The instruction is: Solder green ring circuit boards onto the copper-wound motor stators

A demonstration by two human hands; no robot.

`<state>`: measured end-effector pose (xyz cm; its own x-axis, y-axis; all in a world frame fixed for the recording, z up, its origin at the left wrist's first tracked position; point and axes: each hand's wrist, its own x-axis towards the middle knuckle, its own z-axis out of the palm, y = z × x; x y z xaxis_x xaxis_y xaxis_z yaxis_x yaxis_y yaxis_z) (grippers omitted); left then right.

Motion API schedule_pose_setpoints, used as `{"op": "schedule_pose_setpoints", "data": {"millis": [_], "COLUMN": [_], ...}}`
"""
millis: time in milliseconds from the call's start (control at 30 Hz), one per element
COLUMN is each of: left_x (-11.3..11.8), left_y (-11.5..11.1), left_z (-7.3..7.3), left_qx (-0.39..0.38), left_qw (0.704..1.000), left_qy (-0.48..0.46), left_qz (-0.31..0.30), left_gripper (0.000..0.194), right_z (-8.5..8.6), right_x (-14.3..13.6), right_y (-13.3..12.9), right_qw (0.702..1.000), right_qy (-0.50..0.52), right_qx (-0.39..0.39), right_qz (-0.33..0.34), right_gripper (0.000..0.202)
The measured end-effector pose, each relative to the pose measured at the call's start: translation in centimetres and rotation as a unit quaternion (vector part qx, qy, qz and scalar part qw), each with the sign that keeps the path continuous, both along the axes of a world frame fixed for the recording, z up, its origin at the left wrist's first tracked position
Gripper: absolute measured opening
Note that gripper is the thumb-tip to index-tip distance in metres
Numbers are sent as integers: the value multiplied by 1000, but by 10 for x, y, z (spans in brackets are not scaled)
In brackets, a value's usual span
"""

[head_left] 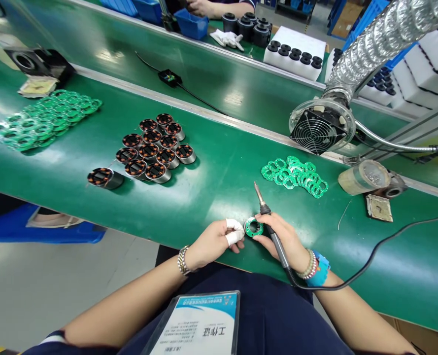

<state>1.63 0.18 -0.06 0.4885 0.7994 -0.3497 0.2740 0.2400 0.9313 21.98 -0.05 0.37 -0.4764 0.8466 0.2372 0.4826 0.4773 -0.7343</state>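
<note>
My right hand point(283, 239) is closed, with a soldering iron point(277, 241) lodged in it, tip pointing up and away over the bench. The thumb and forefinger of that hand also grip a motor stator with a green ring circuit board point(253, 227) on its top, close to the bench's near edge. Just left of the stator, my left hand point(219, 241) has its fingers pressed together, white covers on two fingertips. Those fingertips are right at the stator's rim; whatever lies between them is too small to make out.
Several copper-wound stators point(148, 150) stand to the left. Loose green ring boards point(294, 175) lie ahead on the right, and a board stack point(45, 121) lies far left. A fan with duct point(317, 129) overhangs the bench. Soldering stand point(392, 186) and cable are at right. A co-worker's hand point(204, 8) shows opposite.
</note>
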Motion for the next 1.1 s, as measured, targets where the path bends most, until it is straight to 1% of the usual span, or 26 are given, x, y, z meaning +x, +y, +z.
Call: {"op": "schedule_pose_setpoints", "data": {"millis": [33,67,100,133,167,233,267,300,333,367,400,433,467,533,567,600,633,667,700,733,767,833,900,967,1000,1100], "left_x": [0,-1,-2,-4,-6,-10,-12,-13,-13,-12,-10,-7,-3,5,9,11,12,12,10,7,4,-3,-8,-10,-11,-12], "left_y": [-1,-2,-3,-5,-7,-9,-9,-9,-8,-7,-6,-4,-3,-1,0,1,1,2,2,1,0,-1,0,1,3,8], "left_z": [0,-1,-1,-2,-2,-3,-3,-3,-2,-2,0,1,2,3,3,2,1,0,-1,-2,-3,-6,-10,-12,-13,-13], "left_qx": [-16,2,55,135,227,398,460,504,529,535,521,489,435,271,170,78,16,2,31,95,181,349,462,532,555,592], "left_qw": [1000,1000,997,986,962,886,849,819,801,797,806,828,863,943,975,991,997,998,997,991,977,924,869,826,810,781], "left_qy": [-4,12,48,98,150,231,253,263,266,266,264,257,243,186,142,102,70,60,68,89,115,156,171,179,183,194], "left_qz": [-8,-13,-18,-24,-31,-51,-65,-78,-88,-95,-96,-91,-82,-51,-37,-24,-21,-17,-11,-8,-7,-19,-41,-48,-48,-51], "left_gripper": [16,16,16,16,17,19,18,17,17,17,17,17,18,19,19,19,19,19,18,16,15,15,18,19,19,20], "right_z": [0,0,-1,-1,-2,-3,-3,-4,-4,-4,-4,-3,-2,-1,-1,-2,-3,-4,-5,-6,-6,-6,-5,-3,-2,-1], "right_x": [0,0,0,0,0,0,0,0,0,0,0,0,0,-1,0,0,0,0,0,0,0,0,0,0,0,-1], "right_y": [0,0,0,0,0,0,0,0,0,0,-1,-1,-2,-3,-4,-4,-3,-3,-3,-2,-2,-2,-2,-3,-3,-2], "right_qw": [1000,1000,1000,1000,1000,1000,1000,1000,1000,1000,999,999,999,999,999,999,999,999,998,998,998,998,998,998,998,996], "right_qy": [-1,-2,-2,-3,-5,-9,-10,-12,-14,-15,-18,-21,-23,-25,-25,-22,-19,-17,-13,-11,-10,-12,-18,-23,-24,-28], "right_qx": [2,4,6,8,8,10,11,13,17,23,27,30,32,32,34,39,44,49,53,56,58,60,61,61,63,77], "right_qz": [1,1,2,3,3,-1,-4,-5,-5,-5,-4,-3,-3,-7,-8,-11,-13,-14,-14,-14,-14,-15,-18,-19,-19,-18], "right_gripper": [30,30,30,30,29,29,29,28,28,27,27,26,26,27,28,28,29,29,29,29,30,30,30,31,31,29]}}
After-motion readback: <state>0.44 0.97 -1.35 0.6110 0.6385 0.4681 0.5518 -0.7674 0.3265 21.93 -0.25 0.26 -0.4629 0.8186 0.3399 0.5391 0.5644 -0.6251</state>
